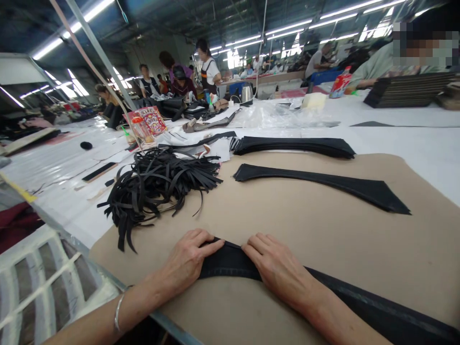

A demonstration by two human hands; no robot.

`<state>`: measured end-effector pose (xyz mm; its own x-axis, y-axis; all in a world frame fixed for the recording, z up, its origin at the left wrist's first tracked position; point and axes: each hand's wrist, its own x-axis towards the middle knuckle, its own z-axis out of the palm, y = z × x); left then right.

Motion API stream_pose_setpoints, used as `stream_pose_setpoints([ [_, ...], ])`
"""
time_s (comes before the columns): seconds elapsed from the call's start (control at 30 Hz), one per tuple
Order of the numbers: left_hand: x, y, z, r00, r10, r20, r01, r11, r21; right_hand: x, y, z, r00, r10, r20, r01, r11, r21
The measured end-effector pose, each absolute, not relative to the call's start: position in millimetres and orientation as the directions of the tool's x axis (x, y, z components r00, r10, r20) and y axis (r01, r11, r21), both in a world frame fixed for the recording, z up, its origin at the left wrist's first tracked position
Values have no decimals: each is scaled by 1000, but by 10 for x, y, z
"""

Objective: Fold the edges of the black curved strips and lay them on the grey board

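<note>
A long black fabric piece point(230, 262) lies along the near edge of a brown paper sheet point(309, 225) and runs off to the lower right. My left hand point(189, 258) presses on its left end, fingers curled with the tips on the cloth. My right hand point(278, 268) lies flat on it just to the right, fingers stretched toward the left hand. A silver bangle sits on my left wrist. Neither hand lifts the cloth.
A heap of black strips point(158, 184) lies at the left of the paper. Two long black pieces point(323, 184) point(294, 145) lie farther back. A colourful packet point(150, 120), a kettle point(247, 93) and a red bottle point(339, 82) stand on the white table. Several people work beyond.
</note>
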<state>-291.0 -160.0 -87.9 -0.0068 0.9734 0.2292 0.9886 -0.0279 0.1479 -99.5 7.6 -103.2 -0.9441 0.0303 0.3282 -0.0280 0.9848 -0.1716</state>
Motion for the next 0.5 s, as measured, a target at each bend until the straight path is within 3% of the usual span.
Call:
stream_pose_setpoints([
  [0.2,-2855,-1582,-811,33,991,131,999,-35,16,-866,83,-1047,-942,21,335,-38,985,-169],
  [0.3,-2832,-1576,-821,46,986,161,999,-45,-10,-801,102,-1064,-944,26,329,-29,986,-162],
  [0.4,-2824,-1545,-832,100,980,170,995,-104,12,-744,116,-1082,-945,28,325,-23,988,-152],
  [0.5,-2815,-1496,-802,164,982,88,983,-170,66,-707,126,-1094,-943,33,331,-19,988,-152],
])
